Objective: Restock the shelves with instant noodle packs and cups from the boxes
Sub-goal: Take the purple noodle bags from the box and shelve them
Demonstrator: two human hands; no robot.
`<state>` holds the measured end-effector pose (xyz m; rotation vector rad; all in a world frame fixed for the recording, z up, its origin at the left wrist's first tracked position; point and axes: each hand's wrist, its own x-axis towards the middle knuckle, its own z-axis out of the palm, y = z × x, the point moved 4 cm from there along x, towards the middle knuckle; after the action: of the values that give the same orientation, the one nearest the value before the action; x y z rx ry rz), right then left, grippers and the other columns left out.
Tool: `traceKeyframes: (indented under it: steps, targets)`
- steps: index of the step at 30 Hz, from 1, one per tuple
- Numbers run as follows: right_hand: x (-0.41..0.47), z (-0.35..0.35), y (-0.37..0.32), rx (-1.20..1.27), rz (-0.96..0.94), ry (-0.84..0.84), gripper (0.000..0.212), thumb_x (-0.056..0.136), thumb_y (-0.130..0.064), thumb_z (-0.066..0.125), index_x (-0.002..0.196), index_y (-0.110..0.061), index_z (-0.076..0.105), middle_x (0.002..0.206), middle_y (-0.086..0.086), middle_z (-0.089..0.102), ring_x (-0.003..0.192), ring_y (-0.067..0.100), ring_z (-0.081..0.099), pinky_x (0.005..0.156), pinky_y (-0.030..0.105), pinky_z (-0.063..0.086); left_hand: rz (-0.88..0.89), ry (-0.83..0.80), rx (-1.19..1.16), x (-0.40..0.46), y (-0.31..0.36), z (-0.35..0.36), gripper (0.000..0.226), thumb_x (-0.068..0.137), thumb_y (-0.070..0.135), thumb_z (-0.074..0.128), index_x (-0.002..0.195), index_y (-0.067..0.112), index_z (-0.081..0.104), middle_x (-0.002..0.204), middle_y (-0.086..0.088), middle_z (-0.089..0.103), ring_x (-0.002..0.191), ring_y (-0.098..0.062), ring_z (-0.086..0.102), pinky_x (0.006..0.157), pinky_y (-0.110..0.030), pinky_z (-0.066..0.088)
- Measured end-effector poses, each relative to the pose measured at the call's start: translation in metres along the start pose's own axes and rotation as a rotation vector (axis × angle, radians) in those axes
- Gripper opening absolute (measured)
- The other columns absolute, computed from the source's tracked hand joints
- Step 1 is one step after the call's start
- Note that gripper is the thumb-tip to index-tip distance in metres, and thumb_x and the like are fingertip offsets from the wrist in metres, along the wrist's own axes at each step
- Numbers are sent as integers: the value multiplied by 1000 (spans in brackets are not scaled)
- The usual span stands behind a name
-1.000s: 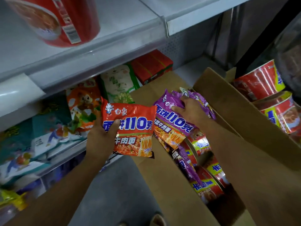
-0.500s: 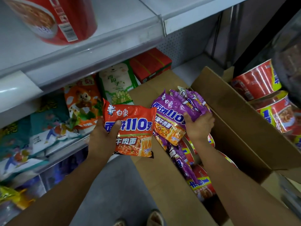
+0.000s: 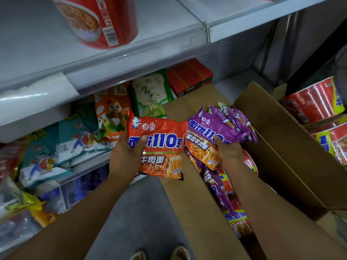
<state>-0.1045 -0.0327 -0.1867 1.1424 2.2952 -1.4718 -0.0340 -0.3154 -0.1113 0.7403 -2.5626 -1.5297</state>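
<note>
My left hand (image 3: pixel 124 156) grips an orange-red noodle pack (image 3: pixel 161 147) by its left edge, thumb across the front, in front of the lower shelf. My right hand (image 3: pixel 228 149) holds a bunch of purple noodle packs (image 3: pixel 221 128) above the open cardboard box (image 3: pixel 281 139), thumb on the front pack. More purple packs and red noodle cups (image 3: pixel 236 220) lie inside the box below my right forearm. A red noodle cup (image 3: pixel 101 17) stands on the upper shelf (image 3: pixel 37 53).
The lower shelf (image 3: pixel 88 162) holds snack bags: teal, orange (image 3: pixel 112 111), green-white (image 3: pixel 150 96), and a red box (image 3: pixel 189 76). Red noodle bowls (image 3: pixel 315 102) are stacked at the right, beyond the box flap. Grey floor and my feet show at the bottom.
My right hand has shifted from the top of the purple packs to under them and lifted the bunch clear of the box. The left hand keeps the orange pack about where it was.
</note>
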Motion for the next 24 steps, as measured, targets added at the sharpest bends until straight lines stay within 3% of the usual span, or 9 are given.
traceKeyframes:
  steps: [4,7,13,16,18,20,22,24]
  targets:
    - [-17,-8,-11,-82,-99,25,66,85,-34,69,129,5,41,130,22,54,118,37,54,87,37,46,-7,14,-10,-10,6,-12,44,87,46,57,114,12,55,98,-4,68,83,-21,68,73,-39,57]
    - [-32,-13,-24,-46,-184,7,63,88,-21,67,135,4,32,131,22,52,120,37,53,86,34,45,-7,30,0,-16,12,-24,42,88,46,57,114,13,55,98,-4,69,81,-20,68,74,-42,57]
    - [-68,-31,-53,-20,-392,16,65,92,-19,62,139,7,26,131,22,52,122,34,51,85,23,38,36,76,-16,-31,33,-51,33,90,41,57,110,15,53,89,4,64,73,-9,63,57,-21,46]
    - [-87,-43,-67,50,-448,9,64,91,-26,63,139,-1,30,126,15,56,116,29,57,92,34,48,69,87,-31,-40,47,-69,27,91,39,57,107,19,50,81,14,59,67,3,57,52,-11,42]
    - [-104,-53,-80,76,-503,-1,49,91,-25,62,128,-6,37,120,11,58,108,25,61,83,35,53,101,93,-52,-45,57,-84,33,91,39,56,112,15,50,88,7,63,69,0,60,55,-12,45]
    - [-124,-64,-94,93,-560,-12,39,92,-24,60,121,-9,39,114,7,58,102,21,62,74,27,52,126,98,-94,-51,67,-99,41,91,41,56,121,13,51,98,0,67,76,-7,64,63,-21,50]
    - [-148,-76,-107,96,-604,-19,38,94,-23,58,124,-9,39,106,0,55,93,14,61,61,12,47,149,100,-125,-57,77,-116,40,91,41,56,121,14,53,100,-1,67,77,-6,64,61,-20,47]
    - [-173,-88,-121,117,-651,-17,36,94,-23,57,123,-10,40,103,-4,53,85,9,57,53,7,40,178,107,-129,-66,89,-136,37,90,43,56,115,16,53,99,0,66,75,-5,63,59,-18,45]
